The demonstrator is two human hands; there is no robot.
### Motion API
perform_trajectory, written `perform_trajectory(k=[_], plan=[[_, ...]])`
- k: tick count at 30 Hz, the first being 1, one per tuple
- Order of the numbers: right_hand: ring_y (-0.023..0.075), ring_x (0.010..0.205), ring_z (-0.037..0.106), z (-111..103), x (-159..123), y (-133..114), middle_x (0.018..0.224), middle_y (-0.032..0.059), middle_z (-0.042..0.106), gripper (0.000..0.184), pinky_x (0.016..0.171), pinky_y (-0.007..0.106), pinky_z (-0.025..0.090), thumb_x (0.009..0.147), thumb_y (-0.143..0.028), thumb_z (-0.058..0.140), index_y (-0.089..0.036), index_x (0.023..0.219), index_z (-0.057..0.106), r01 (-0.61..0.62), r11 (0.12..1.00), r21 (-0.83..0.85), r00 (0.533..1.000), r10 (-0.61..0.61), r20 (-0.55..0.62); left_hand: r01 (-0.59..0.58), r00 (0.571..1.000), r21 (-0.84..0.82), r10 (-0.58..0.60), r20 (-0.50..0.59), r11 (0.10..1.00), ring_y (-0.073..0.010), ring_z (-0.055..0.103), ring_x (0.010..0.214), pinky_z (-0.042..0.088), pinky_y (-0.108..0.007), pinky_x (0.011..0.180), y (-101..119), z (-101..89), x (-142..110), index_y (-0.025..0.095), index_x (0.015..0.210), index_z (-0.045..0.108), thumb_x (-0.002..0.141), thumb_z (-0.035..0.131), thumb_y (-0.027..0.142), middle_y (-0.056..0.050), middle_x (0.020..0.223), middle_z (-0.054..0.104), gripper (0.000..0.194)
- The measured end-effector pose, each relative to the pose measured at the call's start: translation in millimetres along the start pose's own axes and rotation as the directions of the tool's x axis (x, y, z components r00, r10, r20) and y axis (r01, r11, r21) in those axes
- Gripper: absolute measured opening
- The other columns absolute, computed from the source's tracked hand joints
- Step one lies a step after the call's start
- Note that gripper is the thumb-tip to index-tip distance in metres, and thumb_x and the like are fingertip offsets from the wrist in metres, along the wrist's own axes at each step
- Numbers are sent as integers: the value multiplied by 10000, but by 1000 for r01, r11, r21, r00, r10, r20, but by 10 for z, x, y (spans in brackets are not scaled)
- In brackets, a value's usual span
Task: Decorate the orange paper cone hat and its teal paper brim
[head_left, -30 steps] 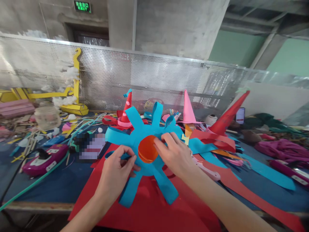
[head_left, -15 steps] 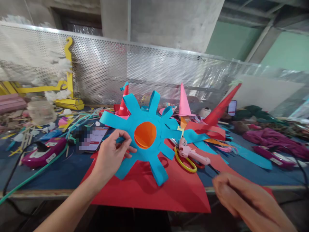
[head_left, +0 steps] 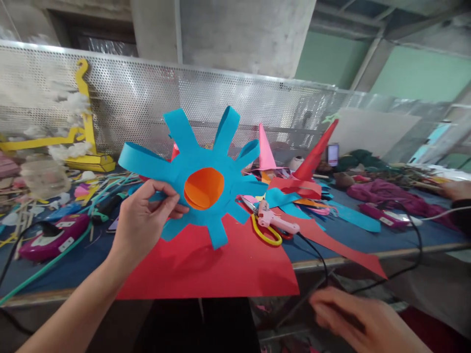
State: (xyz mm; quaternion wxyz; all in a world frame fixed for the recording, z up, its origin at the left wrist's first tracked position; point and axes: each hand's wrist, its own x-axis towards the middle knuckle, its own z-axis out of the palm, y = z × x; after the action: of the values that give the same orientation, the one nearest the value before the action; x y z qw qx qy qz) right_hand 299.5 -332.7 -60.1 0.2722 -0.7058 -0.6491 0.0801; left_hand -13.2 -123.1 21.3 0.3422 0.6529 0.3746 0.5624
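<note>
A blue paper ring with looped strips (head_left: 176, 169) and an orange paper cone or tube in its round middle hole (head_left: 210, 184) is raised over the table. My left hand (head_left: 142, 220) pinches it at its left side between thumb and fingers. Low at the right, in front of the table edge, is my right hand (head_left: 349, 314), its fingers curled together and slightly blurred; whatever is inside them, if anything, is hidden. Beneath the ring lies a red paper sheet (head_left: 221, 264). A pink glue gun (head_left: 275, 219) rests over yellow-handled scissors (head_left: 267, 234), right of the ring.
A pink cone hat (head_left: 266, 152) and a red cone hat (head_left: 314, 154) stand behind. Purple power strips sit left (head_left: 61, 238) and right (head_left: 386, 215). A black cord (head_left: 318, 252) hangs over the front edge. Another person's hand (head_left: 456, 190) shows at far right.
The blue ring, in my left hand, has come up and tilted, its loops now higher. My right hand has dropped lower. The view has swung right, bringing another person's hand in.
</note>
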Motion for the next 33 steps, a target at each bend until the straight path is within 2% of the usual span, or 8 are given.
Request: perform_trajectory(k=[5, 10, 14, 17, 20, 22, 28, 33], plan=[[194, 716, 696, 30, 798, -516, 844, 37, 739, 167, 617, 263, 547, 895, -275, 553, -217, 887, 710, 165, 986, -30, 978, -168, -123, -142, 988, 10, 142, -60, 990, -174, 736, 616, 619, -233, 595, 156, 14, 54, 216, 817, 553, 813, 673, 257, 37, 635, 680, 126], [245, 980, 678, 318, 1184, -550, 1016, 98, 732, 183, 884, 353, 525, 857, -119, 592, -170, 986, 712, 272, 944, -185, 962, -265, 64, -406, 897, 206, 431, -97, 890, -161, 736, 644, 606, -230, 588, 215, 52, 179, 202, 827, 566, 848, 617, 183, 26, 707, 678, 58], [237, 1080, 652, 475, 1374, -539, 1143, 113, 708, 247, 966, 351, 484, 924, -108, 507, -144, 1097, 679, 307, 932, -194, 949, -285, 133, -590, 713, 541, 701, -1, 600, -135, 699, 707, 544, -212, 595, 89, 203, 295, 191, 826, 620, 873, 570, 112, -2, 805, 679, 105], [277, 1085, 648, 563, 1535, -562, 1167, 158, 690, 262, 950, 388, 486, 908, -85, 497, -113, 1101, 671, 326, 919, -222, 940, -291, 178, -624, 608, 712, 773, 182, 323, -159, 676, 721, 497, -215, 545, -82, 360, 378, 183, 878, 666, 913, 514, 104, -47, 842, 692, 174], [279, 1035, 666, 611, 1568, -633, 1126, 143, 704, 253, 899, 381, 506, 911, -91, 491, -131, 1070, 684, 350, 908, -228, 927, -302, 223, -666, 635, 737, 606, 479, 115, -177, 672, 674, 495, -243, 504, -286, 493, 437, 173, 1014, 682, 933, 408, 68, -109, 963, 688, 304], [283, 1071, 652, 600, 1492, -693, 1160, 138, 696, 274, 904, 385, 508, 922, -99, 484, -138, 1114, 675, 355, 907, -227, 924, -305, 230, -691, 662, 720, 458, 594, 64, -171, 665, 626, 517, -259, 498, -424, 556, 433, 170, 1077, 674, 917, 379, 36, -126, 1026, 674, 361], [226, 971, 682, 398, 1116, -789, 1060, 51, 727, 240, 856, 337, 534, 924, -104, 500, -208, 1009, 699, 368, 928, -64, 884, -328, 332, -748, 643, 662, 294, 707, 43, -186, 664, 560, 518, -252, 423, -689, 615, 126, 132, 958, 691, 869, 419, 7, -132, 933, 677, 313], [149, 848, 714, 223, 986, -771, 945, -13, 749, 228, 733, 195, 542, 923, -144, 523, -265, 987, 706, 370, 926, 75, 882, -376, 285, -758, 652, 652, -3, 758, 16, -165, 657, 489, 523, -257, 390, -652, 564, -202, 90, 1154, 629, 836, 419, -21, -285, 1252, 608, 397]])
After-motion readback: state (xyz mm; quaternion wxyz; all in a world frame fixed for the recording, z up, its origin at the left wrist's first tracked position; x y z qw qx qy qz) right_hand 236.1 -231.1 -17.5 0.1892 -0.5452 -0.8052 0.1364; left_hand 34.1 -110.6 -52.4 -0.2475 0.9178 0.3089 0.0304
